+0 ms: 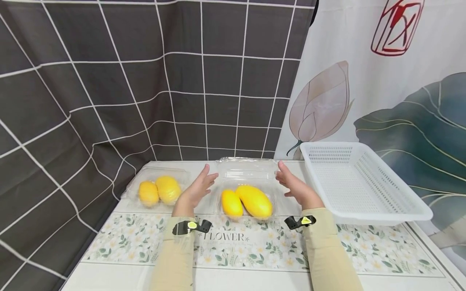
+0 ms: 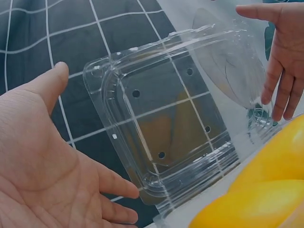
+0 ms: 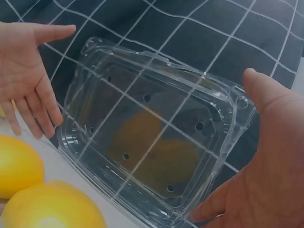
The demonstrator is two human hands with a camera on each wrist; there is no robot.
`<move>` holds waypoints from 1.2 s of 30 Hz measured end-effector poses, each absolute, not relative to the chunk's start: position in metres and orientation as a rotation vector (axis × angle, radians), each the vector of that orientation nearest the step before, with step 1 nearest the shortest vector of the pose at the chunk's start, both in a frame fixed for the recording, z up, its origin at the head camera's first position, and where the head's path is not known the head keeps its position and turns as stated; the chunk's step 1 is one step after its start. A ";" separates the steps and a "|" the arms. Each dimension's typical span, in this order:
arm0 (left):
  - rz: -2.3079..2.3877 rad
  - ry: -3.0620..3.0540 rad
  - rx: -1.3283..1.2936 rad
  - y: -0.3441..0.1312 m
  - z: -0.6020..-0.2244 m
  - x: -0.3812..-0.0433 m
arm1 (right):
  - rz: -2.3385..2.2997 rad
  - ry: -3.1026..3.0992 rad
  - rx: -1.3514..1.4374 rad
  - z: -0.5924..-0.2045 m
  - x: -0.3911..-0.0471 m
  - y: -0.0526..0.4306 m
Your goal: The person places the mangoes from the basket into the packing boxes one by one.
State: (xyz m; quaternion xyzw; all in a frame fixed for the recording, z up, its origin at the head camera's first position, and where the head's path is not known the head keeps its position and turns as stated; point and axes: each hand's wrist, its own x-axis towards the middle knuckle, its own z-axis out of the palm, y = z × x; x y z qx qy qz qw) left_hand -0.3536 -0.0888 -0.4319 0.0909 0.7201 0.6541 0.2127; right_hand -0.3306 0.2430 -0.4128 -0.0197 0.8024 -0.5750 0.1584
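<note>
A clear plastic clamshell box (image 1: 247,174) stands open at the middle of the table, its lid (image 2: 175,109) raised at the back. Two yellow mangoes (image 1: 255,201) lie in its base, one long and one smaller. To the left of the lid is my left hand (image 1: 198,186), fingers spread and palm turned inward. My right hand (image 1: 296,186) faces it from the other side, thumb up and fingers extended. Neither hand holds anything. In the right wrist view, the right fingertips are close to the lid's edge, and the lid (image 3: 152,128) shows several round holes.
Left of the open box sits another clear box (image 1: 132,186) with two yellow fruits (image 1: 168,189) inside. A white perforated plastic basket (image 1: 382,218) stands on the right. A flower-printed strip (image 1: 127,238) crosses the white table. Behind hangs a dark gridded curtain (image 1: 225,76).
</note>
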 end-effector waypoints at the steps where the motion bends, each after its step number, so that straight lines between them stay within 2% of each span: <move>1: 1.797 2.017 0.243 -0.089 -0.431 -0.353 | -1.630 2.298 -0.053 -0.412 -0.330 0.243; 16: 1.803 2.042 0.216 -0.082 -0.430 -0.350 | -1.613 2.266 -0.119 -0.413 -0.327 0.243; 31: 1.997 1.999 0.201 -0.071 -0.455 -0.360 | -1.761 2.261 -0.084 -0.455 -0.349 0.240; 36: 1.985 2.095 0.236 -0.071 -0.461 -0.361 | -1.769 2.241 -0.150 -0.461 -0.350 0.243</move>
